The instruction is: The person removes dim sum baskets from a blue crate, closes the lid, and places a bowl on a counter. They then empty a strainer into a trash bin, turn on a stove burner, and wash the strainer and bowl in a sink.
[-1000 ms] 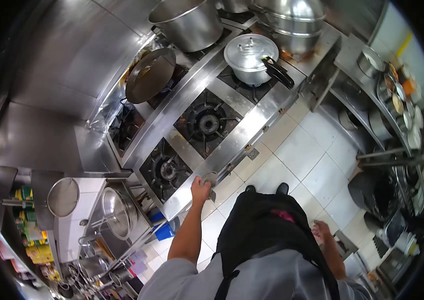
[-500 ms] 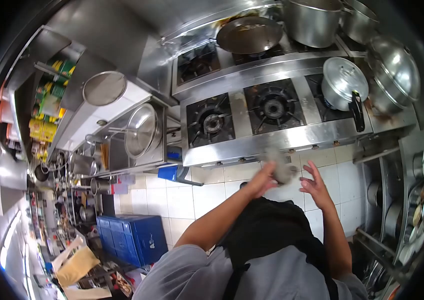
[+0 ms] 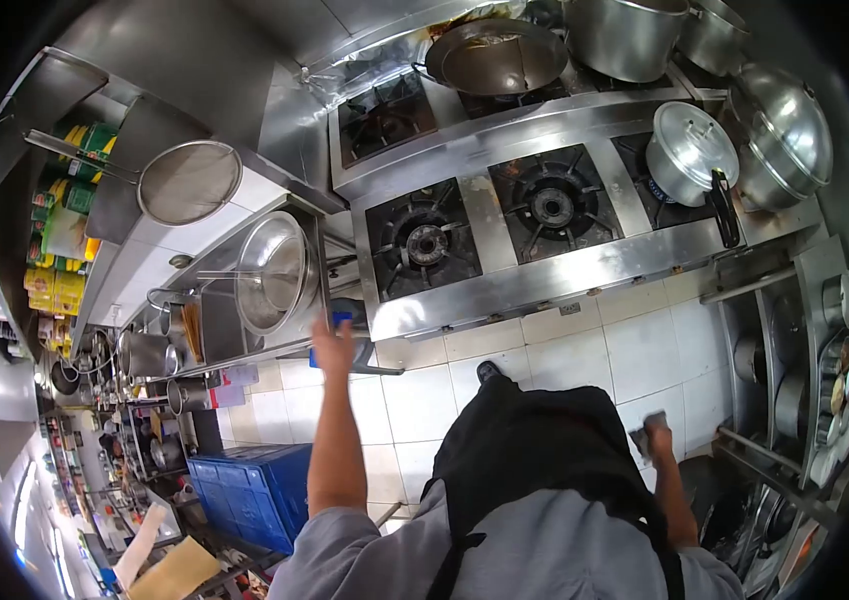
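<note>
My left hand (image 3: 332,348) is stretched out at the counter's front edge, just below a large metal bowl (image 3: 256,300) with a strainer in it. Its fingers look extended, with nothing seen in them. On the other side of my dark apron (image 3: 534,430), my right hand (image 3: 658,436) is low and closed around a small grey cloth-like item (image 3: 640,440), partly hidden by the fingers.
A steel stove (image 3: 544,265) with burners spans the front. On it are a lidded pressure cooker (image 3: 689,155), a wide pan (image 3: 496,62) and large pots. A blue crate (image 3: 244,490) stands at left, a metal rack (image 3: 794,400) at right. A round sieve (image 3: 190,182) is at upper left.
My left hand has moved left to the counter edge and no longer holds the grey item. My right hand has dropped down and back, now with the grey item in it.
</note>
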Tool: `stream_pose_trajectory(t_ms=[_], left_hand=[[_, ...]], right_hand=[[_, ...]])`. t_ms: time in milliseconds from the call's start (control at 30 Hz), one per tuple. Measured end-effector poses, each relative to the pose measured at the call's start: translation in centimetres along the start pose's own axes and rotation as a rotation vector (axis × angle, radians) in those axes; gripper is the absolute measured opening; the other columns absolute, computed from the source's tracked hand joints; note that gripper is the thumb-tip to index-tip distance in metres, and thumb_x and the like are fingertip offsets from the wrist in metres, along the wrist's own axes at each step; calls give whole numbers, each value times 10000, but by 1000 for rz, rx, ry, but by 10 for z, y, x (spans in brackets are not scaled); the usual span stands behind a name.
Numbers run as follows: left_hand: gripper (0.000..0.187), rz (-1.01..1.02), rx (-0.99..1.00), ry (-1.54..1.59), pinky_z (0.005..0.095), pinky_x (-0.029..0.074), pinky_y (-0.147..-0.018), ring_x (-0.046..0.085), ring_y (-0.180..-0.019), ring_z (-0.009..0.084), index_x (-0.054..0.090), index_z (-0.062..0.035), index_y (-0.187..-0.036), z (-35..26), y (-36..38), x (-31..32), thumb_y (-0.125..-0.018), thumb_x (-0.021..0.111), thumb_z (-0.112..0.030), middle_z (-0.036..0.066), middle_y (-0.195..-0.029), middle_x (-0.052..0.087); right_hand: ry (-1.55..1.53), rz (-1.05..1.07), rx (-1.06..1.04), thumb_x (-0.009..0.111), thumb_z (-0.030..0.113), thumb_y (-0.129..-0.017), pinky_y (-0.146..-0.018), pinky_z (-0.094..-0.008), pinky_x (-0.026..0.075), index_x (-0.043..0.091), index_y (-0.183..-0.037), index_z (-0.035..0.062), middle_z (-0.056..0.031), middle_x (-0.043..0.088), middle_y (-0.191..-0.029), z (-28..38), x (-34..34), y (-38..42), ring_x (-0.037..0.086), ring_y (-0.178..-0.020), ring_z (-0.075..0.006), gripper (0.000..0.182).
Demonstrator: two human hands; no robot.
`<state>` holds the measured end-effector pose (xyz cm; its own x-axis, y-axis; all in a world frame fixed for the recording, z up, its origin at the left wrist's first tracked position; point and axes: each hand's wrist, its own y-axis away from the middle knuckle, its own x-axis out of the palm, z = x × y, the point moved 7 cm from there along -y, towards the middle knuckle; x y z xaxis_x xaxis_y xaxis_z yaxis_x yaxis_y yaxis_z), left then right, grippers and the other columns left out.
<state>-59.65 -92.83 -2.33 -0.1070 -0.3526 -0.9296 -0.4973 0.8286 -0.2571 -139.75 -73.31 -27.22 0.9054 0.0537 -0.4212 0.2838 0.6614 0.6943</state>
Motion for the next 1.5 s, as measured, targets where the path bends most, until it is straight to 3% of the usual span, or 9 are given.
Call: stream_pose_trajectory(t_ms=[133,267,467,733,900,1000,1200,1400,1500], left_hand=[[642,-31,-226,-319,612,389,-1033,496,-1310,354,517,-204,-1412,71,-53,-46,-840,748,-384,114,-1408,538],[397,173,-139,-515,630,317,-1050,507,-1298,287,629,-231,-1248,106,-85,-22,-900,669,-417,17,-1294,611],[274,150,-27,-410,588,358,-989,560,-1177,296,654,-197,-1108,76,-102,23,-938,620,-409,54,-1132,649],[346,-269,120,-61,543,377,-997,540,-1200,348,641,-163,-1253,56,-52,-17,-913,648,-228,98,-1172,616],[318,-41,139,84,492,348,-1024,536,-1216,333,667,-151,-1159,31,11,-33,-851,638,-76,93,-1135,631],[351,-23,136,-5,499,350,-1014,527,-1228,322,665,-158,-1155,50,43,-46,-816,655,-68,71,-1150,624],[436,-60,-35,-246,557,348,-1023,501,-1288,328,604,-180,-1272,126,32,-115,-845,673,-132,89,-1260,589],[500,-176,-182,-589,630,351,-1064,492,-1335,352,559,-137,-1339,193,-33,-154,-898,703,-323,147,-1329,594],[384,583,-484,-126,423,540,-700,692,-828,293,655,-20,-1088,269,-52,-87,-892,737,-340,136,-884,698]], right_hand=[[-721,-81,518,626,337,-862,-601,-429,535,639,-929,94,-88,640,-789,-129,11,60,644,-646,-258,253],[-286,-57,585,635,345,-878,-677,-424,548,651,-1034,86,-81,668,-898,-134,16,112,670,-760,-244,302],[72,122,216,648,345,-892,-708,-409,530,667,-1086,30,-96,684,-914,-80,77,86,669,-783,-237,371],[-137,96,-137,704,228,-884,-688,-351,518,682,-1032,9,-68,701,-892,132,113,18,653,-768,-163,265],[-224,162,-633,697,144,-890,-814,-358,528,616,-1164,-23,-118,685,-1011,396,176,53,659,-898,-227,331],[264,1,-1080,743,160,-823,-850,-425,525,602,-1193,-10,-182,653,-1025,458,226,7,642,-935,-377,431],[863,-365,-1494,790,261,-786,-933,-444,499,586,-1251,67,-170,634,-1145,563,317,69,612,-1104,-365,544],[258,573,-1012,788,380,-840,-854,-379,542,627,-1257,92,-154,697,-1118,572,508,118,690,-986,-262,532],[157,434,-980,796,412,-815,-860,-406,536,607,-1248,34,-176,693,-1098,601,592,160,686,-982,-305,604]])
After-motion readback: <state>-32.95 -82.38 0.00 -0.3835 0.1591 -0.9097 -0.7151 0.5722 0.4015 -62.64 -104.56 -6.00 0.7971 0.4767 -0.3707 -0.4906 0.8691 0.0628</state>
